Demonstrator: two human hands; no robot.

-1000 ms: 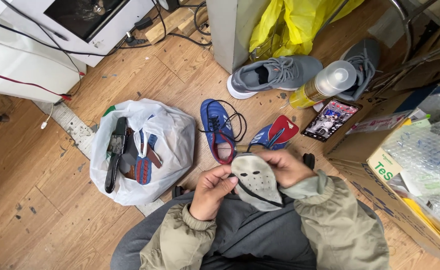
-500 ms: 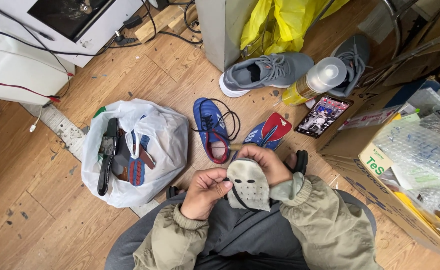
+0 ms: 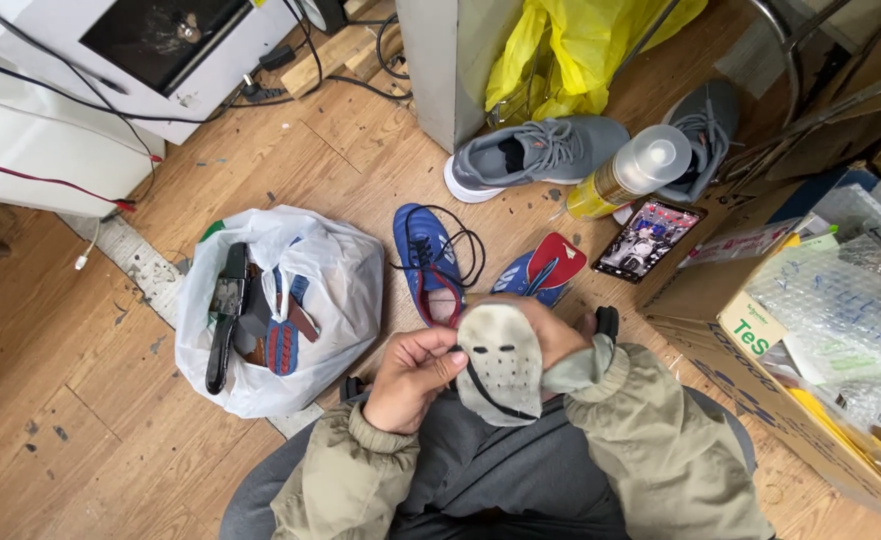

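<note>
I sit on the wooden floor and hold a pale grey shoe insole (image 3: pixel 506 365) with several holes over my lap. My right hand (image 3: pixel 559 335) grips it from behind at its top right. My left hand (image 3: pixel 411 375) is at its left edge, with thumb and fingers pinched on a black lace (image 3: pixel 491 392) that runs across the insole. Just beyond my hands, a blue shoe (image 3: pixel 426 262) with a loose black lace lies on the floor, with a blue and red shoe (image 3: pixel 543 270) beside it.
A white plastic bag (image 3: pixel 336 290) with tools and shoe parts lies to the left. Two grey sneakers (image 3: pixel 536 155), a spray bottle (image 3: pixel 633 170) and a phone (image 3: pixel 651 240) lie ahead. A cardboard box (image 3: pixel 706 300) stands to the right, with a yellow bag (image 3: pixel 581 50) and a white appliance (image 3: pixel 51 150) farther off.
My hands stay on the insole. My left fingers have shifted along its left edge onto the black lace. The view has drifted slightly.
</note>
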